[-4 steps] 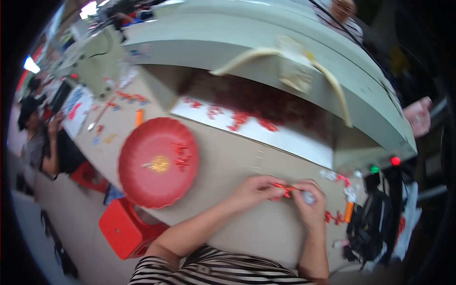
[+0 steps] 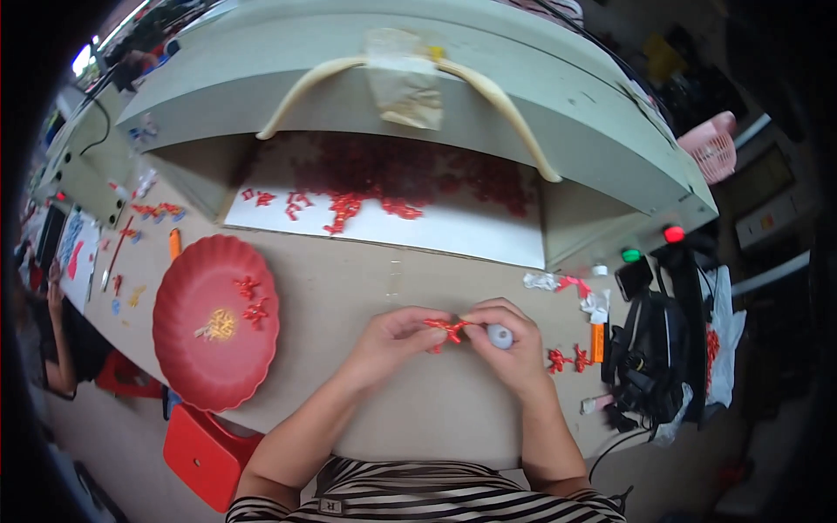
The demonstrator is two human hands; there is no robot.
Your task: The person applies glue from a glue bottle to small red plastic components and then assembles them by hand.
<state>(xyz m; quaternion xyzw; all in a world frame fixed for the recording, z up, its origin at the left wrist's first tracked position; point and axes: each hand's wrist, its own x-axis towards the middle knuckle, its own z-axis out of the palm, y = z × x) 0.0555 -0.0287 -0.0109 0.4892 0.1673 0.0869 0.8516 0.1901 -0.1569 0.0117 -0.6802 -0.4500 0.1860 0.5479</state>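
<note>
Over the middle of the table, my left hand [image 2: 394,343] is closed, pinching a small glossy red figure with branching limbs [image 2: 448,329] between thumb and fingertips. My right hand [image 2: 512,346] is closed round a small tool with a rounded grey end [image 2: 500,336]. Its fingertips meet the figure's right side; the tool's tip is hidden there. Left of my hands stands a red scalloped bowl [image 2: 193,349]. It holds a heap of tiny yellow pieces [image 2: 221,324] and several red figures [image 2: 254,312] like the held one.
Ahead, many red pieces [image 2: 344,209] lie on a white board [image 2: 488,247] under an overhanging shelf [image 2: 305,109]. At right are loose red figures [image 2: 558,359], an orange stick [image 2: 597,343] and a black bag [image 2: 652,349]. A red stool [image 2: 200,453] stands lower left; a person's arm [image 2: 57,322] shows far left.
The whole view has swung, so the table, bowl and shelf appear further left. Both hands keep their hold on the red figure and the tool, with little visible movement between them.
</note>
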